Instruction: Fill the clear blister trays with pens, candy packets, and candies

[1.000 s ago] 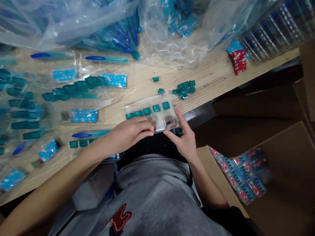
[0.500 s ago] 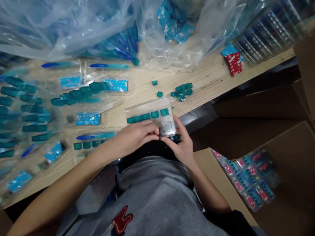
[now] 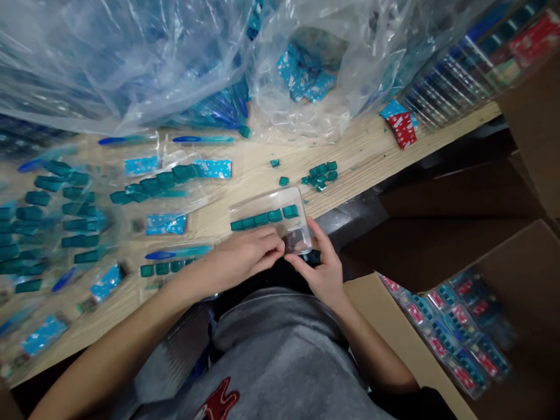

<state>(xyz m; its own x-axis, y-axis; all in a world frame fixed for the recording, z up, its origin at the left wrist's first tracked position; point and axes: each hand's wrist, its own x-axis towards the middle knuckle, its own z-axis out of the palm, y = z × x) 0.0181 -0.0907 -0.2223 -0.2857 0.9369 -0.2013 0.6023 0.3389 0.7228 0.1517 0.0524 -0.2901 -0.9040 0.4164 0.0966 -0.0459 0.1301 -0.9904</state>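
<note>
A clear plastic blister tray (image 3: 265,203) is held at the table's near edge. Along it lies a row of teal translucent pieces (image 3: 261,219), with the rightmost piece slightly apart. My right hand (image 3: 322,265) grips the tray's right end between thumb and fingers. My left hand (image 3: 251,254) is closed, its fingertips pinched at the tray's near side and its back covering the lower left part. Whether a small piece is between the left fingertips is hidden. Beyond the tray, loose teal pieces (image 3: 321,172) lie in a small heap.
Filled trays with blue toothbrushes (image 3: 179,252) and blue packets (image 3: 165,224) cover the left of the table. Large plastic bags (image 3: 131,70) stand behind. A red packet (image 3: 402,129) lies beside stacked trays at right. An open carton (image 3: 385,344) holds packed sets (image 3: 455,332).
The view has shifted, so the table items appear lower. The tray's tilt has changed slightly, and its bright square compartment now looks see-through. Both hands keep their hold.
</note>
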